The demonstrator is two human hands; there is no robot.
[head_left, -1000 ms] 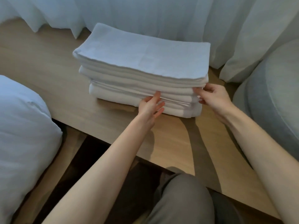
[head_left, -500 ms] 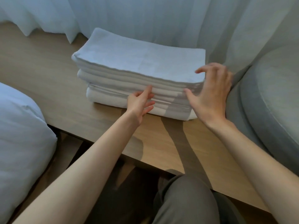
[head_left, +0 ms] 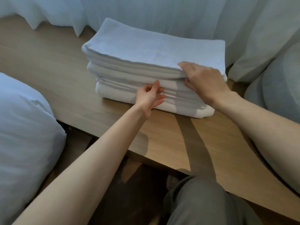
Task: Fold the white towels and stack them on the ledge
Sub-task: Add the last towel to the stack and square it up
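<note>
A stack of several folded white towels [head_left: 146, 51] sits on the wooden ledge [head_left: 53, 75], in front of the curtain. My right hand [head_left: 204, 82] grips the near right corner of the upper towels, fingers lying on top and thumb tucked under them at the front. My left hand [head_left: 149, 96] rests against the front face of the lower towels, fingertips touching the folded edges, fingers loosely apart and holding nothing.
Sheer white curtains [head_left: 162, 17] hang right behind the stack. A white pillow [head_left: 21, 127] lies at the left below the ledge. A grey cushion [head_left: 279, 88] sits at the right. My grey trouser knee [head_left: 203, 202] shows at the bottom.
My right hand has come from the stack's right end onto its near right corner and closed on the upper towels. My left hand stays on the front of the lower layers.
</note>
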